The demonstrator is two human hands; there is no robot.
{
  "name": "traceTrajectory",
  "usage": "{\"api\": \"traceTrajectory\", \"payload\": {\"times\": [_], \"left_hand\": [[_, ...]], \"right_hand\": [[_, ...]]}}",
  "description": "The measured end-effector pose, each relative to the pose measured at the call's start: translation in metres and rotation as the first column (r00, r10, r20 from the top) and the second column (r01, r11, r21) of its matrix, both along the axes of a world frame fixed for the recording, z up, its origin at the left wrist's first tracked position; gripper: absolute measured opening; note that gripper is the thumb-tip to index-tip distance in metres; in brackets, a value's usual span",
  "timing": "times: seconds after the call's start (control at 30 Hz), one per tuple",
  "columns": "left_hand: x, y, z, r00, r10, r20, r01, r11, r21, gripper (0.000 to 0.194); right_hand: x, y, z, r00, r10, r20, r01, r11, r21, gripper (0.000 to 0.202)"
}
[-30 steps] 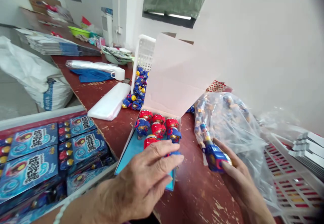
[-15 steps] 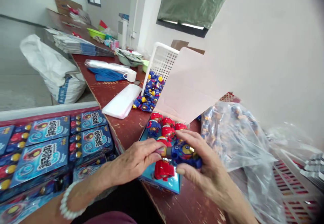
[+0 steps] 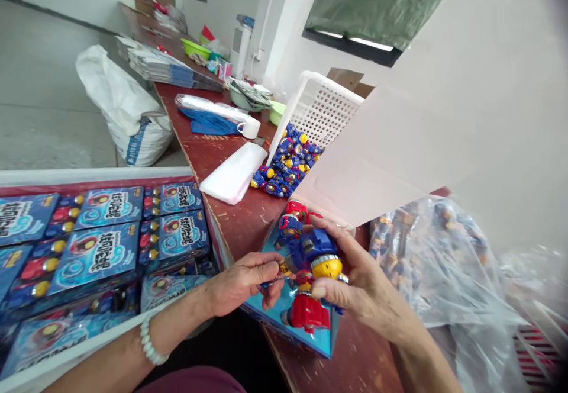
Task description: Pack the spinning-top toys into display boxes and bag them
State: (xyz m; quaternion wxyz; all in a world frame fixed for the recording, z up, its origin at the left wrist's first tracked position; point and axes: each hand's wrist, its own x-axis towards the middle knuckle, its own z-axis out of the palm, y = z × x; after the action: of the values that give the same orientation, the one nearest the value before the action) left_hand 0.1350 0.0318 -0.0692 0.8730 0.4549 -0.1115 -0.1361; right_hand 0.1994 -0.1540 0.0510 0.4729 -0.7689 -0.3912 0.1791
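Note:
Over an open display box [image 3: 317,341] with blue printed sides, both of my hands meet at a blue toy [image 3: 319,245] with a yellow, silver-rimmed round end, like a spinning top. My right hand [image 3: 361,280] grips its body between thumb and fingers. At the toy's narrow left end, my left hand [image 3: 248,280] is closed in a pinch on a small dark-and-gold piece; whether it is joined to the toy I cannot tell. Beneath them, a red toy [image 3: 308,313] sits in the box's near end, and a blue one [image 3: 290,226] stands farther back, partly covered.
A tipped white basket [image 3: 328,112] spills blue toys [image 3: 288,168] onto the red-brown table [image 3: 222,227]. Left is a carton of packed blue boxes [image 3: 95,257]. Right lies a clear bag [image 3: 430,263] of toys. A white mug [image 3: 249,128] and plastic sleeves [image 3: 235,171] lie farther back.
The blue toy has turned, so its yellow round end now faces me. My left hand has shifted its pinch at the toy's narrow end. The whole view has swung slightly left.

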Motion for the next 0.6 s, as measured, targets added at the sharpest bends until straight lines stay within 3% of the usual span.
{"api": "traceTrajectory", "payload": {"times": [0.07, 0.13, 0.23, 0.3, 0.4, 0.5, 0.6], "left_hand": [[0.000, 0.002, -0.001, 0.993, 0.099, 0.061, -0.102, 0.993, 0.056, 0.028], [0.000, 0.005, 0.001, 0.959, 0.243, 0.147, -0.266, 0.950, 0.164, 0.027], [0.000, 0.009, 0.005, 0.841, 0.435, 0.321, -0.533, 0.767, 0.359, 0.026], [0.002, 0.011, 0.007, 0.771, 0.440, 0.461, -0.632, 0.622, 0.462, 0.021], [0.005, 0.014, 0.007, 0.732, 0.359, 0.579, -0.671, 0.524, 0.524, 0.020], [0.008, 0.021, 0.001, 0.672, 0.332, 0.662, -0.733, 0.428, 0.529, 0.037], [0.007, 0.025, -0.013, 0.643, 0.293, 0.707, -0.761, 0.343, 0.551, 0.046]], "right_hand": [[0.000, 0.004, 0.000, 0.997, -0.074, -0.009, 0.074, 0.997, -0.007, 0.073], [-0.001, 0.009, 0.001, 0.985, -0.169, 0.044, 0.171, 0.985, -0.032, 0.073], [-0.002, 0.020, 0.005, 0.974, -0.217, 0.065, 0.222, 0.971, -0.087, 0.068], [-0.002, 0.027, 0.007, 0.973, -0.230, 0.009, 0.230, 0.968, -0.105, 0.064], [0.001, 0.033, 0.008, 0.965, -0.257, -0.056, 0.251, 0.963, -0.102, 0.053], [0.005, 0.031, 0.004, 0.972, -0.186, 0.143, 0.206, 0.969, -0.138, 0.046], [0.007, 0.032, -0.005, 0.896, 0.015, 0.444, 0.130, 0.947, -0.293, 0.048]]}}
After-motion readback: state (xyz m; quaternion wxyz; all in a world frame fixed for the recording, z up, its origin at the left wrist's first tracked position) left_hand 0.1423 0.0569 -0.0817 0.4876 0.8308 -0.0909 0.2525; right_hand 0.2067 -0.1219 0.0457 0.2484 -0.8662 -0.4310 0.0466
